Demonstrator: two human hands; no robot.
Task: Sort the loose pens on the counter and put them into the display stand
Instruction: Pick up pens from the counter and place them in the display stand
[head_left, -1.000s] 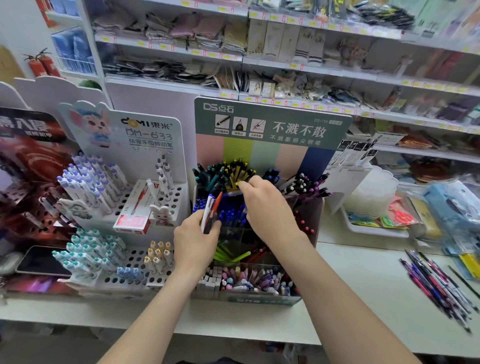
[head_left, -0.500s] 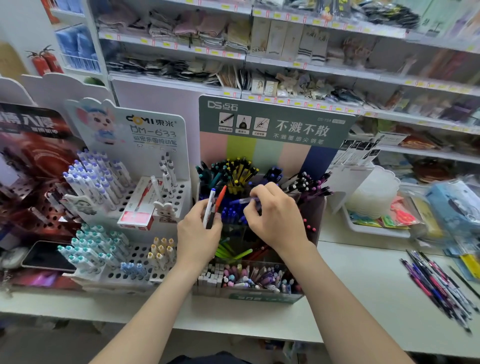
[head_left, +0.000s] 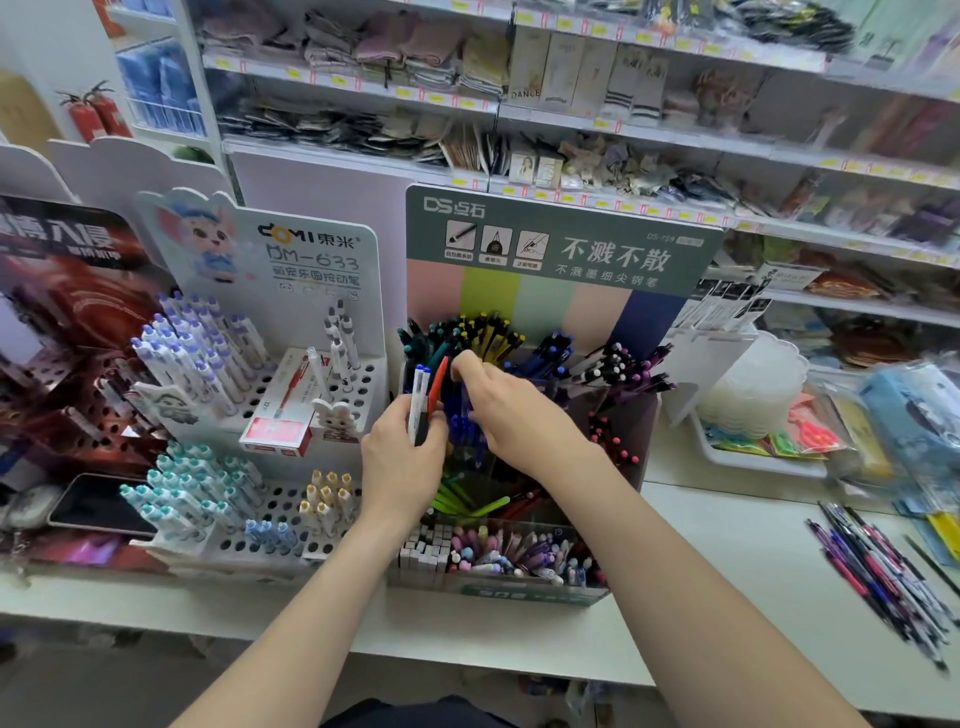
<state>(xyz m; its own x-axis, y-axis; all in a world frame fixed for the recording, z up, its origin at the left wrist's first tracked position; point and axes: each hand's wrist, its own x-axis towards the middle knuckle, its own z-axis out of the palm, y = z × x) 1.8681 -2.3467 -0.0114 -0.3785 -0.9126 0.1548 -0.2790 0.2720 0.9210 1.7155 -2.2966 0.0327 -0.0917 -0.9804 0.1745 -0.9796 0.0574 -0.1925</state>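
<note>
Fingers of your left hand (head_left: 402, 462) curl round a bunch of pens (head_left: 423, 397), white-blue, orange, black, upright before the display stand (head_left: 561, 244). Your right hand (head_left: 511, 410) curls among its blue pens (head_left: 462, 428); grip unclear. Loose pens (head_left: 872, 577) lie at the counter's (head_left: 727, 561) right edge.

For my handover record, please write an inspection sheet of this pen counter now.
Surface: white counter, carrying stands and stock.
Job's things: loose mixed-colour pens piled at right; green-headed tiered display stand, compartments crowded.
Clutter: black phone lying flat at left; red-and-white pen box on white perforated stand.
Grippers: left hand holds white, orange and black pens; right hand has fingers among dark blue pens in stand, grip unclear.
Cables: nothing seen.
Surroundings: stocked shop shelves with yellow price tags; red fire extinguishers far left.
</note>
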